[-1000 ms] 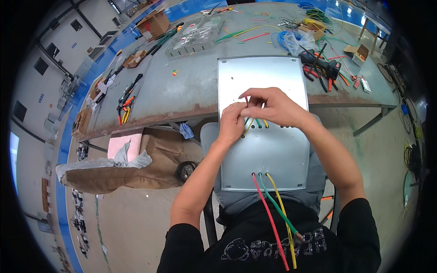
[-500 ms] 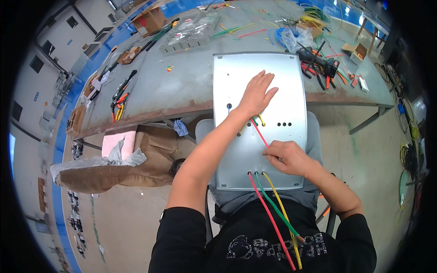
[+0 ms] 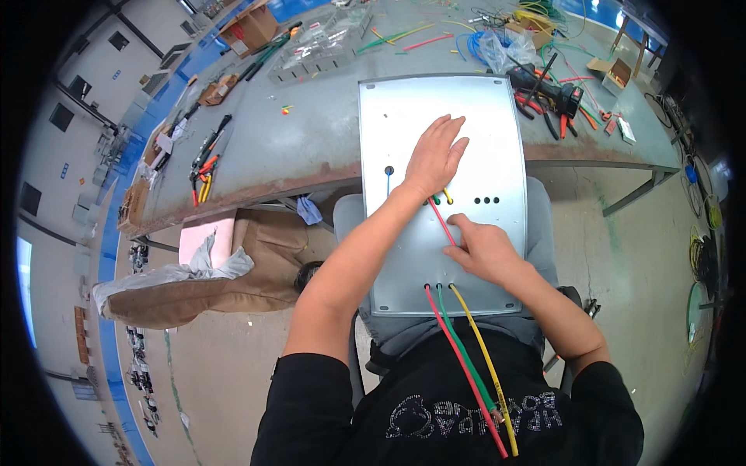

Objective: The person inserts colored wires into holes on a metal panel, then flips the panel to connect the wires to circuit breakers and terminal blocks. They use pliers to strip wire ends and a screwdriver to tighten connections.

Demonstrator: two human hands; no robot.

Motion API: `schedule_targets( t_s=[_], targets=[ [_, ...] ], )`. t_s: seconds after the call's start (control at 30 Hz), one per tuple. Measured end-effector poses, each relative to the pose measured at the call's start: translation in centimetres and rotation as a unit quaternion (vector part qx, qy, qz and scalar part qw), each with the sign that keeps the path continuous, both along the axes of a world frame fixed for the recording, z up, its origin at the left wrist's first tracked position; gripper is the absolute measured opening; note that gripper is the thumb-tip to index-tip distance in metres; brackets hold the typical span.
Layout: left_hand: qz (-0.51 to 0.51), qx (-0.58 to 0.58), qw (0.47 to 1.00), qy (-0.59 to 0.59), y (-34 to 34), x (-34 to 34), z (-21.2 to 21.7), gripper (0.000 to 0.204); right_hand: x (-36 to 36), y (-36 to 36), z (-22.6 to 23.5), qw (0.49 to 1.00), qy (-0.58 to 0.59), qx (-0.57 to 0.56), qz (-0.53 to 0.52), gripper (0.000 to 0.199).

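The left hand (image 3: 435, 159) lies flat on the silver panel (image 3: 493, 155), and I can't tell if the right hand (image 3: 488, 247) pinches the thin red wire (image 3: 441, 221) below the panel's middle, but hard tugging could yank it out.

Lighting: bright, cool-white, fairly even. Metal panel (image 3: 408, 105) reflects pale glare, strongest across its upper half; shadow lies beneath the worktop (image 3: 311, 144). Pale strip of light (image 3: 26, 287) at left rim; right margin dim. Fisheye distortion: worktop edge bows, corners black. Centre reasonably sharp; far background soft, fine detail lost.
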State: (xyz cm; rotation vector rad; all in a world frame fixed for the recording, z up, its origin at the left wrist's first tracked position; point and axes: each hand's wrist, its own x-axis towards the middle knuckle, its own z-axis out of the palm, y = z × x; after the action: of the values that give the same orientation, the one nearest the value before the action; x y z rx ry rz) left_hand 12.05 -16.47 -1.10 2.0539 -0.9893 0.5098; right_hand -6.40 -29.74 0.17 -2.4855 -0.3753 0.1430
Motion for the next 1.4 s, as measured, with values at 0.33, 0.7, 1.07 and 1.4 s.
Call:
schedule_targets(
  t_s=[0.33, 0.7, 1.07, 1.4],
  targets=[
    [-0.052, 0.122, 0.991, 0.012, 9.3, -4.0, 2.2, 0.023, 3.2, 3.0, -1.6, 0.987, -0.058, 0.112, -0.098, 0.035],
    [-0.066, 0.064, 0.995, -0.037, 10.9, -4.7, 0.0, 0.026, 6.4, 1.6, -0.5, 0.859, 0.228, 0.453, -0.069, 0.023],
    [0.004, -0.114, 0.975, 0.191, 10.3, -3.1, 0.2, 0.022, 10.6, 2.9, 0.7, 0.867, 0.111, 0.485, -0.029, 0.022],
    [0.011, -0.18, 0.931, 0.318, 10.2, -3.2, 0.5, 0.024, 10.0, 1.0, 2.8, 0.924, 0.194, 0.33, 0.02, 0.026]
  ],
)
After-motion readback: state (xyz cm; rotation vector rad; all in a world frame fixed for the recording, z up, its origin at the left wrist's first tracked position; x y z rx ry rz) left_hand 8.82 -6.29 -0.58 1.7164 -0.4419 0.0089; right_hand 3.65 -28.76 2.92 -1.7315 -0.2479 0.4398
